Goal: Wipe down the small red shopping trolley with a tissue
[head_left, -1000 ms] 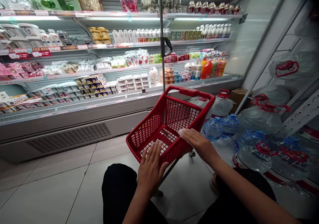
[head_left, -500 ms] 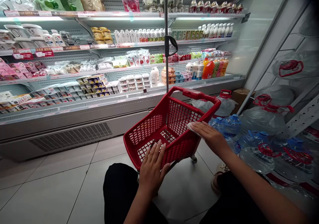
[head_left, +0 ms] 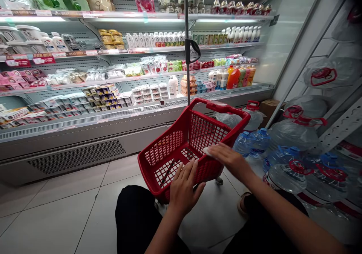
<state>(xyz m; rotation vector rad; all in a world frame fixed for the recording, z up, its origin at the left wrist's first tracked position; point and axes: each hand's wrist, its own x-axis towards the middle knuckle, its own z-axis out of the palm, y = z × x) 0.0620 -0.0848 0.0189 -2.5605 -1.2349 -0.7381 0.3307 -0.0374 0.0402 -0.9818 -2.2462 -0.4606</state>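
Note:
A red plastic shopping cart (head_left: 166,144) with perforated basket walls stands in front of me, its near side facing my knees. My left hand (head_left: 185,188) lies with stretched fingers over the near rim, toward the cart's front left, and holds nothing. On the same rim, farther right, my right hand (head_left: 230,161) presses a white wipe (head_left: 207,151) against the plastic. Only the wipe's edge shows past the fingertips; whether it is cloth or paper I cannot tell. The cart's handle (head_left: 216,106) rises at the back right.
Behind the cart runs a lit refrigerated display case (head_left: 135,120) stocked with dairy cups, bottles and pouches. Large water bottles (head_left: 288,171) crowd the floor at right, beside a metal rack (head_left: 343,127). A dark door frame (head_left: 186,73) with a handle stands upright behind the cart.
My right hand has slid left along the near rim with the wipe. My left hand has shifted right along that rim. The view has turned slightly.

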